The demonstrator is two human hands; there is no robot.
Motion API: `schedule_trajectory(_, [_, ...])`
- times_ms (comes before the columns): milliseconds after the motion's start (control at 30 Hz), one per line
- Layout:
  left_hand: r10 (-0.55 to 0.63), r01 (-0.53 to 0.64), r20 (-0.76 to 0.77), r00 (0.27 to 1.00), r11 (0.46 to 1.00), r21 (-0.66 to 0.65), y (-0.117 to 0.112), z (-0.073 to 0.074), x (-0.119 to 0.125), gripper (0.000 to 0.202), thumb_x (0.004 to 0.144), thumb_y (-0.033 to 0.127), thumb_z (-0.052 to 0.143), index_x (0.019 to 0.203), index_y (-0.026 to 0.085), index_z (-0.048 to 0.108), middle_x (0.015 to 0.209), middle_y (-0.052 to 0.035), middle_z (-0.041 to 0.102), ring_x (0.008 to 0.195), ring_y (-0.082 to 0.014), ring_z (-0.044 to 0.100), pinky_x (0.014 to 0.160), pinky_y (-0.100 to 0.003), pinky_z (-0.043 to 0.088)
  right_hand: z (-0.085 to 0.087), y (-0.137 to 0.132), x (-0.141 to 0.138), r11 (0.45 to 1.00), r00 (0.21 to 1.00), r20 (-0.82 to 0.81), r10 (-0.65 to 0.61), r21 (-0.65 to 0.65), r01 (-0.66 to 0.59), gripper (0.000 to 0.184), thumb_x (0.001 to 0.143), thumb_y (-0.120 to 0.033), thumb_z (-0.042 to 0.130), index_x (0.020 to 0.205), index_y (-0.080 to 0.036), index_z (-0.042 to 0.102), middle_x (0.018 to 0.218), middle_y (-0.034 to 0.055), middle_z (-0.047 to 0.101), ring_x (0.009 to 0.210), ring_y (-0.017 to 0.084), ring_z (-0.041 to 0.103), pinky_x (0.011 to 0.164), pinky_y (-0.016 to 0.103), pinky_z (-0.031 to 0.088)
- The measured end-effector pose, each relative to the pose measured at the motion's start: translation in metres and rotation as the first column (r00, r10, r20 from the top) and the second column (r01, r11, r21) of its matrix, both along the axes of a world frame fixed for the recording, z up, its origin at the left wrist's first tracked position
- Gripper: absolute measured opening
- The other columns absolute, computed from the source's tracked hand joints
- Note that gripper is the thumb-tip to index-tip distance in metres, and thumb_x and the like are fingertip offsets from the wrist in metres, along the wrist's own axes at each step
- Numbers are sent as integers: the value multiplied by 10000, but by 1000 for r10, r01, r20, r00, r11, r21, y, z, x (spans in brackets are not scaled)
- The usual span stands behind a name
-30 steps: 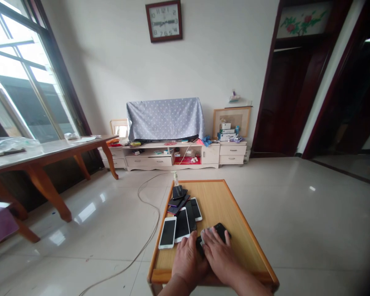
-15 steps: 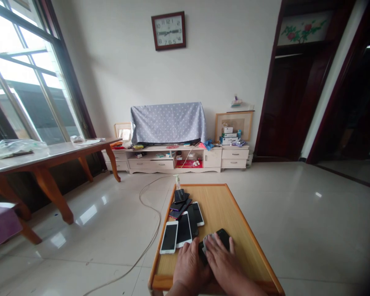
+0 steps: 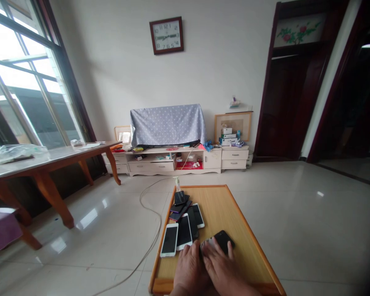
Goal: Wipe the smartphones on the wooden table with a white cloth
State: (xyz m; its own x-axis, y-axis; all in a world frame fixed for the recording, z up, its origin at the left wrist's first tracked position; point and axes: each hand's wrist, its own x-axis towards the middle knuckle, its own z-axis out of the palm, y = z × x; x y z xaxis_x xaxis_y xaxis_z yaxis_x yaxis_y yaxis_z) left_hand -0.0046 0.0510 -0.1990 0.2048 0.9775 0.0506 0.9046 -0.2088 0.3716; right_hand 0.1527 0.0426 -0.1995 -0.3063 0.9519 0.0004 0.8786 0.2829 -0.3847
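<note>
A black phone (image 3: 223,239) lies on the small wooden table (image 3: 222,205) near its front edge. My right hand (image 3: 220,267) rests over its near end, fingers pressed on a small pale cloth (image 3: 208,243) against the phone. My left hand (image 3: 189,269) lies beside it on the left, fingers curled at the phone's near edge. To the left of my hands a row of several phones (image 3: 183,218) runs up the table's left side, white ones at the front, dark ones stacked behind.
A small spray bottle (image 3: 177,183) stands at the table's far left corner. A cable (image 3: 148,230) snakes over the glossy tiled floor. A long wooden table (image 3: 46,158) stands at left, a low white cabinet (image 3: 175,158) with a cloth-covered screen at the back wall.
The camera has tilted up and back a little, so my hands sit lower in the picture. They stay on the black phone, the right hand shifting slightly over it.
</note>
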Motion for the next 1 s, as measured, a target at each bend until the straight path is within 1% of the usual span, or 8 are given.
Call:
schedule_trajectory(133, [27,-27,5,1000,1000,11,0,-2,1,783,684,423,615,1416,213,434,1345,-77,574,1252,-259,466,1109,-315,298,-2,24,33,963,959,82,-270,27,269,605,1017,-540,112,1545,-313,302,1609,-25,268,1522,305,94,1155,711,-21])
schedule_trajectory(200, [16,-16,6,1000,1000,9,1,-4,1,784,673,415,620,1410,216,442,1355,-73,570,1265,-260,460,1114,-310,294,-5,28,37,949,944,94,-315,30,314,616,1014,-537,120,1559,-287,263,1617,-22,235,1524,303,75,1153,710,-39])
schedule_trajectory(467, [-16,15,-24,1000,999,-35,2,4,2,554,822,353,488,1364,241,491,1345,-69,593,1199,-250,504,1082,-343,324,-1,0,-9,999,998,-39,47,-16,-48,567,1025,-535,139,1519,-362,357,1572,-4,354,1504,299,193,1154,705,-48])
schedule_trajectory(633, [20,-20,12,1000,1000,16,0,3,2,737,697,410,618,1391,214,465,1319,-83,591,1231,-269,487,1100,-336,321,-4,22,31,963,961,65,-268,58,265,588,1020,-526,137,1529,-321,346,1596,-8,314,1517,318,120,1144,726,-13])
schedule_trajectory(733, [20,-21,27,999,1000,14,-1,1,2,779,666,411,634,1398,212,455,1304,-86,592,1220,-266,496,1092,-327,329,-8,30,46,935,930,109,-352,82,345,594,1020,-506,142,1550,-288,297,1610,4,279,1520,312,96,1150,721,3])
schedule_trajectory(800, [22,-22,24,999,1000,11,-1,1,2,778,673,410,631,1403,211,449,1296,-84,597,1211,-264,499,1088,-327,331,-9,24,39,954,949,101,-297,66,292,600,1021,-517,141,1545,-280,311,1609,11,278,1519,306,112,1159,706,-10])
schedule_trajectory(900, [15,-15,-9,1000,1000,4,0,1,3,708,739,368,576,1414,209,433,1333,-74,586,1239,-250,478,1106,-321,306,-6,1,13,995,995,29,-92,34,91,594,1025,-536,138,1537,-302,327,1597,13,300,1512,296,157,1168,687,-39])
schedule_trajectory(1000, [-11,9,-42,999,1000,-26,0,2,3,663,769,329,551,1411,213,437,1399,-67,550,1279,-244,451,1126,-316,274,-1,-20,-2,998,997,-47,65,25,-64,566,1031,-532,154,1541,-339,304,1585,4,328,1508,284,178,1174,678,-45])
